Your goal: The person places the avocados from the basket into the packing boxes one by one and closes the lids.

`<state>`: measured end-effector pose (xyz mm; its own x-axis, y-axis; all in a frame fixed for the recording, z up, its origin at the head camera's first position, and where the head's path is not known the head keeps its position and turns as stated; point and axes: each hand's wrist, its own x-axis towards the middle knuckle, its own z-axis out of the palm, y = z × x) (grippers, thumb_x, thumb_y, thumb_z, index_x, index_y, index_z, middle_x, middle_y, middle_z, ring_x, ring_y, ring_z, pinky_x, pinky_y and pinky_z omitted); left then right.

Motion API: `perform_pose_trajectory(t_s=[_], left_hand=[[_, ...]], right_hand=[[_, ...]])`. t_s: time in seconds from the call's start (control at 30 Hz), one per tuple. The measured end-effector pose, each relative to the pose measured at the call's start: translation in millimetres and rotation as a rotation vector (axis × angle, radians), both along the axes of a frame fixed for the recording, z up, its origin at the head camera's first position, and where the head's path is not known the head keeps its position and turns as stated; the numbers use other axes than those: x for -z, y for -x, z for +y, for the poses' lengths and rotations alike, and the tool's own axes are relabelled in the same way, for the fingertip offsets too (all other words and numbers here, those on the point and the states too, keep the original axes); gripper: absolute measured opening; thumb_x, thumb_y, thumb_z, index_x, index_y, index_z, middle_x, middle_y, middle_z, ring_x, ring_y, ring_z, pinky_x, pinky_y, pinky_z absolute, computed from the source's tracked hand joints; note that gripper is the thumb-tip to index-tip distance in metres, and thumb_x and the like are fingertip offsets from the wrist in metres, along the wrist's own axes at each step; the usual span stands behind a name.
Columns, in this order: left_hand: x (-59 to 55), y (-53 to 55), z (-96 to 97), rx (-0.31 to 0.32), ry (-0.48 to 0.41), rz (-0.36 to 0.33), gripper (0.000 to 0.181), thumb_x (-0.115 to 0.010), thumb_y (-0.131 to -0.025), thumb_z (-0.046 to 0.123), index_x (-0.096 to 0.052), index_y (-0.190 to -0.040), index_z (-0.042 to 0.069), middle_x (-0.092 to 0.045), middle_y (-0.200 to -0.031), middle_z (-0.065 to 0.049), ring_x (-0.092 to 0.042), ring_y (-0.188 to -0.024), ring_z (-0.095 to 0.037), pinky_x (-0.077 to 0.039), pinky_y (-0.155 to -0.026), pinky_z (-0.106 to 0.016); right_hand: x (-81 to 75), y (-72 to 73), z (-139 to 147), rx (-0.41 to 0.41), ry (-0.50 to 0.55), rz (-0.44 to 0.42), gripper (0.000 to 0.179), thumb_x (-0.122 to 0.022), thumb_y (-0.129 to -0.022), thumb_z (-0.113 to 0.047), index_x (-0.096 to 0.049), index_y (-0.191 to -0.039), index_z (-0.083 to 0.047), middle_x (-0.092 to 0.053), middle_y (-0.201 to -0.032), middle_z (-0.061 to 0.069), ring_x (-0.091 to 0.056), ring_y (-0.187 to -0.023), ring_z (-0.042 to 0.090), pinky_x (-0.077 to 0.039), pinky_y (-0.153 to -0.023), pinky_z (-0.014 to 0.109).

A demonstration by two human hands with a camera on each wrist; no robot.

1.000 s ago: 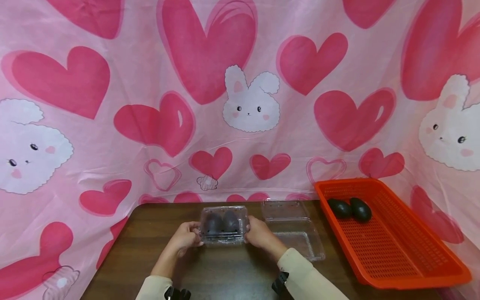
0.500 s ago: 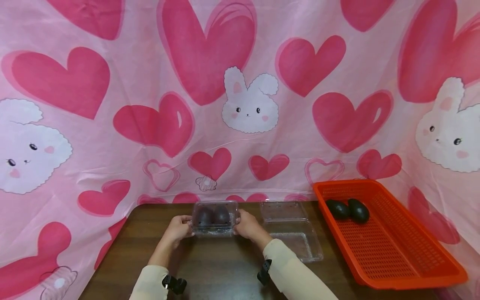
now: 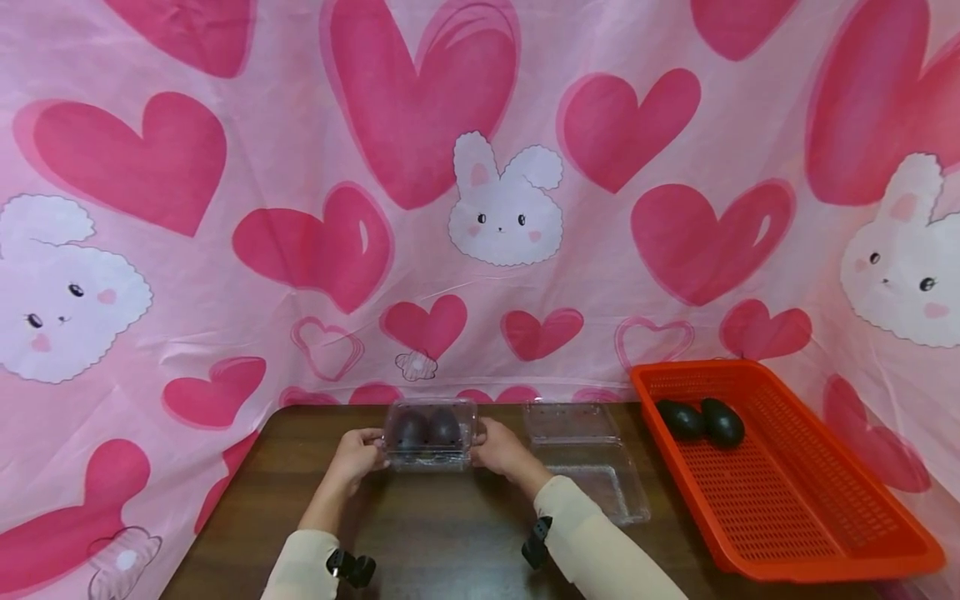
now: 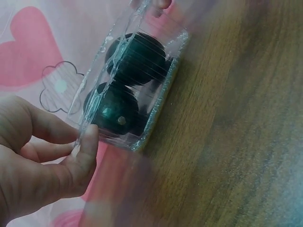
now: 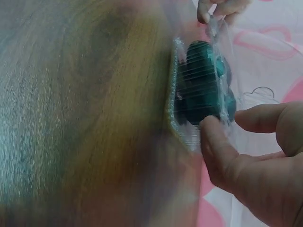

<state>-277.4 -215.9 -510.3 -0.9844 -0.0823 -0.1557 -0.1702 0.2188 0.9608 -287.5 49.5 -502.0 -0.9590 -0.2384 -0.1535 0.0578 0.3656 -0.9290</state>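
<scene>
"Clear clamshell [image 3: 431, 450]; who's got it?"

"both; left hand [image 3: 358, 457] pinches one short end, right hand [image 3: 499, 450] the other; long axis spans hand to hand, neither nearer; two avocados [image 4: 113, 109] inside; it's by the far edge of the wooden table [image 3: 427, 525]"

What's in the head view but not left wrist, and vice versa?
Only head: the orange basket with two green fruits, the open clear container, the rabbit prints.
Only left wrist: a pale spot on one boxed fruit.
Both: the clear box holding two dark fruits, left hand, right hand (partly, in left wrist), wooden table, heart-print backdrop.
</scene>
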Motion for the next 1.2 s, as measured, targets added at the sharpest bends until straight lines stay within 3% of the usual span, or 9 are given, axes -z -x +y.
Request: perform_pose_trajectory(t_s=[0.17, 0.3, 0.43, 0.53, 0.63, 0.8, 0.93, 1.2], left_hand=[[-4.1, -1.9, -1.4, -0.006, 0.031, 0.008, 0.043, -0.047, -0.095, -0.007, -0.047, -0.134, -0.025, -0.059, -0.098, -0.023, -0.062, -0.077, -0.019, -0.066, -0.075, -0.042], [-11.4, -4.3, -2.1, -0.029, 0.108, 0.025, 0.048, -0.05, -0.095, 0.0, -0.046, -0.138, -0.02, -0.06, -0.106, -0.027, -0.063, -0.08, -0.025, -0.063, -0.075, -0.043], [-20.8, -8.9, 0.0, -0.075, 0.261, 0.074, 0.053, -0.056, -0.095, 0.008, -0.047, -0.142, -0.013, -0.062, -0.122, -0.032, -0.064, -0.102, -0.038, -0.058, -0.089, -0.048], [-28.3, -12.9, 4.0, -0.123, 0.343, 0.119, 0.056, -0.059, -0.095, 0.013, -0.048, -0.145, -0.008, -0.062, -0.13, -0.031, -0.061, -0.119, -0.044, -0.051, -0.103, -0.054], [-36.9, -17.2, 10.0, -0.158, 0.362, 0.168, 0.058, -0.06, -0.093, 0.014, -0.048, -0.146, -0.005, -0.062, -0.132, -0.03, -0.063, -0.117, -0.043, -0.051, -0.102, -0.055], [-46.8, -23.1, 22.0, -0.163, 0.366, 0.228, 0.055, -0.065, -0.093, 0.012, -0.051, -0.145, -0.004, -0.062, -0.131, -0.027, -0.067, -0.11, -0.038, -0.056, -0.086, -0.039], [-49.8, -25.8, 31.9, -0.13, 0.341, 0.25, 0.053, -0.066, -0.094, 0.01, -0.052, -0.143, -0.004, -0.061, -0.132, -0.027, -0.068, -0.11, -0.037, -0.056, -0.079, -0.03], [-56.9, -30.9, 56.9, -0.06, 0.318, 0.33, 0.049, -0.069, -0.092, 0.008, -0.057, -0.138, -0.004, -0.065, -0.126, -0.024, -0.07, -0.103, -0.033, -0.056, -0.083, -0.034]], right_hand=[[-8.7, -4.2, 12.5, -0.02, -0.095, 0.045, 0.07, -0.073, -0.088, -0.001, -0.039, -0.148, 0.012, -0.069, -0.114, 0.027, -0.073, -0.091, 0.033, -0.063, -0.086, 0.046], [-16.3, -5.6, 23.9, -0.016, -0.178, 0.099, 0.062, -0.073, -0.091, -0.006, -0.046, -0.145, 0.009, -0.067, -0.117, 0.024, -0.072, -0.094, 0.032, -0.062, -0.09, 0.049], [-24.5, -9.5, 35.7, 0.01, -0.204, 0.165, 0.057, -0.073, -0.091, -0.008, -0.051, -0.141, 0.006, -0.069, -0.12, 0.022, -0.071, -0.101, 0.032, -0.062, -0.088, 0.044], [-34.4, -17.8, 45.6, 0.037, -0.167, 0.197, 0.053, -0.073, -0.089, -0.006, -0.054, -0.138, 0.004, -0.069, -0.121, 0.023, -0.071, -0.104, 0.034, -0.062, -0.086, 0.043], [-44.9, -28.1, 57.8, 0.062, -0.102, 0.214, 0.051, -0.073, -0.088, -0.003, -0.056, -0.136, 0.004, -0.069, -0.12, 0.023, -0.072, -0.104, 0.036, -0.063, -0.084, 0.043], [-59.3, -41.6, 84.5, 0.074, -0.047, 0.222, 0.049, -0.071, -0.09, -0.001, -0.055, -0.136, 0.005, -0.068, -0.122, 0.022, -0.071, -0.106, 0.035, -0.064, -0.086, 0.045], [-70.2, -50.3, 110.8, 0.058, -0.075, 0.202, 0.05, -0.069, -0.094, -0.006, -0.052, -0.14, 0.003, -0.064, -0.13, 0.025, -0.069, -0.112, 0.037, -0.062, -0.093, 0.049], [-89.5, -65.3, 159.4, 0.063, -0.152, 0.243, 0.051, -0.067, -0.099, -0.014, -0.049, -0.144, -0.001, -0.06, -0.138, 0.025, -0.063, -0.121, 0.041, -0.059, -0.099, 0.05]])
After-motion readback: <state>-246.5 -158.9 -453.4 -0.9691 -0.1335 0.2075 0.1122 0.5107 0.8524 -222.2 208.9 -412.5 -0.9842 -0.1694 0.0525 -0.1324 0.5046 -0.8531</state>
